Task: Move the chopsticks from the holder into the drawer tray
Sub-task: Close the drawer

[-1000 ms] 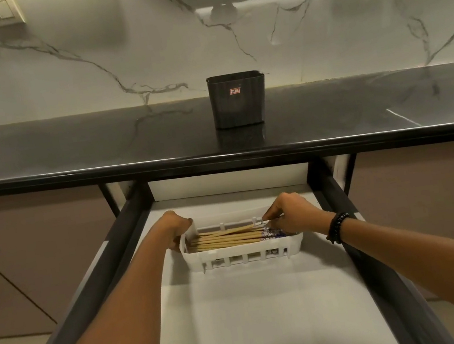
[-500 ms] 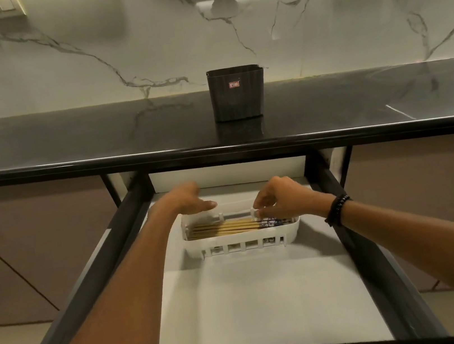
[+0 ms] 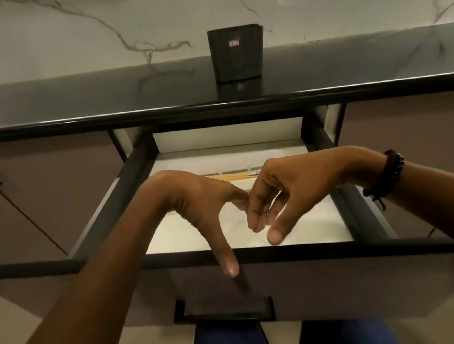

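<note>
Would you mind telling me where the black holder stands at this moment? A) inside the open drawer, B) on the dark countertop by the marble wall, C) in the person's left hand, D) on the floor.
B: the black holder stands upright on the countertop, behind and above the open drawer.

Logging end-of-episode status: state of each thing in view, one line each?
drawer: pulled open
chopsticks: lying flat at the drawer's back, mostly hidden behind the hands
holder: upright on the counter, nothing sticking out
left hand: open, empty, above the drawer
right hand: open, empty, fingertips meeting the left's
</note>
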A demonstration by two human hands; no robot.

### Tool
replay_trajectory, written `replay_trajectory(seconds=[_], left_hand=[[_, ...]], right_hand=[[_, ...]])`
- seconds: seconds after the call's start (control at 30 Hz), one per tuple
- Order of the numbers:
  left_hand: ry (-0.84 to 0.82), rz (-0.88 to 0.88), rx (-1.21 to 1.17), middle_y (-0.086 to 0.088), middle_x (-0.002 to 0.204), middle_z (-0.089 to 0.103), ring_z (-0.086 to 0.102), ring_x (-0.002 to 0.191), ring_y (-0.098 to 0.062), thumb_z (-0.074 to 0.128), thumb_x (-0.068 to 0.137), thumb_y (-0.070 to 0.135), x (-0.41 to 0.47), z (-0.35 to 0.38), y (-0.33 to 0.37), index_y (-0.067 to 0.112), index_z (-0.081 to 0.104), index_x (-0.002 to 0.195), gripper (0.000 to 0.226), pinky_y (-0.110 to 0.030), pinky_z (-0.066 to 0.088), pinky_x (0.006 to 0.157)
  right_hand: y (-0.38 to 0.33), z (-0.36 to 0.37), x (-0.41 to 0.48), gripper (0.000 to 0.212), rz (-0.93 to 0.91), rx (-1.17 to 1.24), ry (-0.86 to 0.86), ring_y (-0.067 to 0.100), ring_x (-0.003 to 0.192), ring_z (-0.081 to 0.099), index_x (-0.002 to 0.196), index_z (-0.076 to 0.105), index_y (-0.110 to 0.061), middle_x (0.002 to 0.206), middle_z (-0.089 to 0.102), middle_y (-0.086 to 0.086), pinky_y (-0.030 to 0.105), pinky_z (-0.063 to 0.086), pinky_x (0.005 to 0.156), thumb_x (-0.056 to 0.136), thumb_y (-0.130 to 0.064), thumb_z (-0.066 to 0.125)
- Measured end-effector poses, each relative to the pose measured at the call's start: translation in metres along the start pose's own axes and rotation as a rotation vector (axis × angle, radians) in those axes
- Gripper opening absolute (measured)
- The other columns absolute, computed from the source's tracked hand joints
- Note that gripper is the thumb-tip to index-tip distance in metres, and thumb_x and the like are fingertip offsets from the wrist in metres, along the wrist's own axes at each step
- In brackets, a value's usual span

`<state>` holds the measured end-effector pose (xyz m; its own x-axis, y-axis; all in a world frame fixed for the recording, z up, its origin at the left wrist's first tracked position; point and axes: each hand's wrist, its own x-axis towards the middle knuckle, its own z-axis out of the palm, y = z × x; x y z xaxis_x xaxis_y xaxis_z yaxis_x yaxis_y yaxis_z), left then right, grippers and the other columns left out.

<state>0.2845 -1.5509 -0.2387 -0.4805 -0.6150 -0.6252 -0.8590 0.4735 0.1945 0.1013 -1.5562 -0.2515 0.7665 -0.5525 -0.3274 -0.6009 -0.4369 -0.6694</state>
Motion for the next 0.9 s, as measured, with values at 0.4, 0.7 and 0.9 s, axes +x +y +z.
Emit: replay_trajectory(seconds=[0.4, 0.7, 0.9], left_hand=[[0.074, -0.007, -0.04, 0.016, 0.158, 0.018, 0.019, 0.145, -0.015, 0.085, 0.061, 0.05, 0.021, 0.003, -0.012, 0.04, 0.018, 0.149, 0.111, -0.036, 0.021, 0.117], [0.436, -0.051, 0.073, 0.008, 0.162, -0.011, -0.018, 0.147, -0.018, 0.08, 0.055, 0.065, 0.069, -0.042, -0.053, 0.03, -0.004, 0.153, 0.133, -0.043, -0.008, 0.117], [0.631, -0.069, 0.114, 0.001, 0.16, -0.022, -0.03, 0.143, -0.018, 0.072, 0.058, 0.073, 0.124, -0.09, -0.089, 0.019, -0.014, 0.153, 0.139, -0.048, -0.016, 0.117]], right_hand=[[0.007, 0.01, 0.012, 0.044, 0.054, -0.177, 0.027, 0.01, 0.102, 0.066, 0.108, 0.072, -0.017, 0.108, 0.072, -0.005, 0.024, 0.051, 0.098, 0.069, -0.033, 0.087], [0.049, -0.044, 0.031, 0.072, 0.138, -0.339, 0.356, 0.008, 0.123, 0.048, 0.129, 0.059, -0.027, 0.136, 0.053, -0.01, 0.026, 0.04, 0.106, 0.065, -0.049, 0.085], [0.099, -0.098, 0.065, 0.094, 0.161, -0.419, 0.582, 0.011, 0.135, 0.034, 0.144, 0.042, -0.024, 0.148, 0.037, -0.007, 0.03, 0.032, 0.112, 0.065, -0.055, 0.083]])
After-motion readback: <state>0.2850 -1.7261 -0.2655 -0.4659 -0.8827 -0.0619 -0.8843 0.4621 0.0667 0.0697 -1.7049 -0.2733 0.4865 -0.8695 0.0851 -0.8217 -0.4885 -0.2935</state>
